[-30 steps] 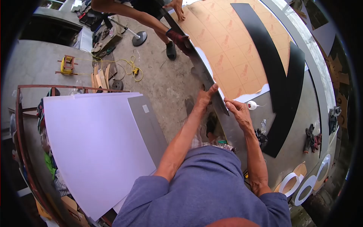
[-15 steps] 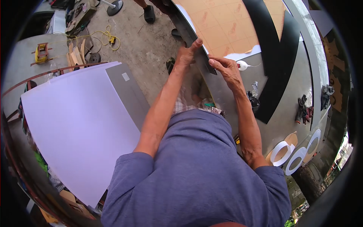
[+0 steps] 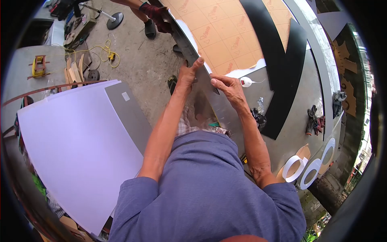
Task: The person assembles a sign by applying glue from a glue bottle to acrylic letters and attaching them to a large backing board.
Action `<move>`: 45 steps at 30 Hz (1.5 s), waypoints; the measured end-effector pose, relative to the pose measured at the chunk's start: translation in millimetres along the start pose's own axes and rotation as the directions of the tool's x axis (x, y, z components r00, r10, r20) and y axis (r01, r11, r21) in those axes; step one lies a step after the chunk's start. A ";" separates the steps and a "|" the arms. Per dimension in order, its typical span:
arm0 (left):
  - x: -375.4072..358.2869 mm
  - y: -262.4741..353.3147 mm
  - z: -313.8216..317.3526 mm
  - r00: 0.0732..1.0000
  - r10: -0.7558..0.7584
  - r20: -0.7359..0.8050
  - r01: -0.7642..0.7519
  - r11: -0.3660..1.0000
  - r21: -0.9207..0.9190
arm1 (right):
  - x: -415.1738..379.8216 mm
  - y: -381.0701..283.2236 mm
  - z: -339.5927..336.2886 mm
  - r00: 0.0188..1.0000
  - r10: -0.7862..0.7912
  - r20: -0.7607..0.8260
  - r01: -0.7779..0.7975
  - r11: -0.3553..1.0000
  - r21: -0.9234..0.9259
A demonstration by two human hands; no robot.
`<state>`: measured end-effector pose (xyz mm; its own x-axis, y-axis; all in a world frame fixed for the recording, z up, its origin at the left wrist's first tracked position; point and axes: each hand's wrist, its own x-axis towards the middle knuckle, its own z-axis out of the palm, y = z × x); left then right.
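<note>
Left hand (image 3: 188,77) grasps the dark strip (image 3: 185,45), probably to steady it; right hand (image 3: 230,89), at its edge, I cannot tell if grasping.

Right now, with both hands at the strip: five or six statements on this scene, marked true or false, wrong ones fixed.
1. The left hand holds the strip. True.
2. The white bottle is on the table, near the right hand. True.
3. The right hand is gloved. False: it is bare.
4. The other person's visible hand is gloved. True.
5. The loose gloves lie on the floor. False: the gloves lie on the table.
6. The yellow cord is blue. False: the cord is yellow.
</note>
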<state>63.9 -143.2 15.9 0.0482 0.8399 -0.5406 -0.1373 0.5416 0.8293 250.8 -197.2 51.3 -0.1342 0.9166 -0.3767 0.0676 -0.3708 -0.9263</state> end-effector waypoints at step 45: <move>7.3 -10.5 -3.2 0.991 0.131 -0.026 -0.132 0.990 -0.043 | 0.6 -0.6 1.9 1.000 -0.014 -0.014 0.013 1.000 -0.025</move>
<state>62.5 -142.9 2.9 0.0045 0.9027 -0.4303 -0.1849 0.4236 0.8868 248.8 -196.7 51.7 -0.1209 0.9236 -0.3638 0.0908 -0.3547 -0.9306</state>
